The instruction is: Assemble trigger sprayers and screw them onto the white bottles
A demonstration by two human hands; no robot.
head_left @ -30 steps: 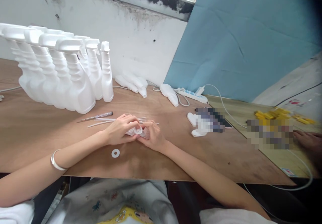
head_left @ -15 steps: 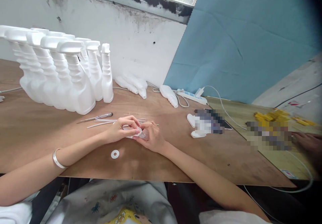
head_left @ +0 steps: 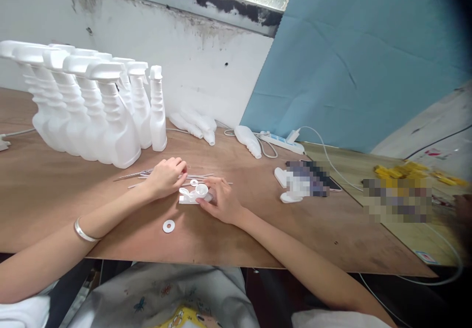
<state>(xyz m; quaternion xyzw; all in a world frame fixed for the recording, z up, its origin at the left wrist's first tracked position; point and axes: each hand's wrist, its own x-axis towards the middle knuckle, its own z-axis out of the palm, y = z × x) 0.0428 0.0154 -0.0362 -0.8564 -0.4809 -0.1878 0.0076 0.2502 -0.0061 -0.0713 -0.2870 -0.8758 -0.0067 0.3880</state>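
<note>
Two hands are seen on the wooden table (head_left: 55, 190). A white sprayer head (head_left: 191, 194), lying at mid-table, is pinched by the right hand (head_left: 221, 201); thin white tubes (head_left: 199, 176) are covered by the left hand (head_left: 166, 175), fingers loosely curled.

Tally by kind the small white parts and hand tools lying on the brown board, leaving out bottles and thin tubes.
Trigger head held by right hand: 1
Loose trigger heads by the blurred patch: 2
White rings: 2
Screwdriver: 1
Total: 6
</note>
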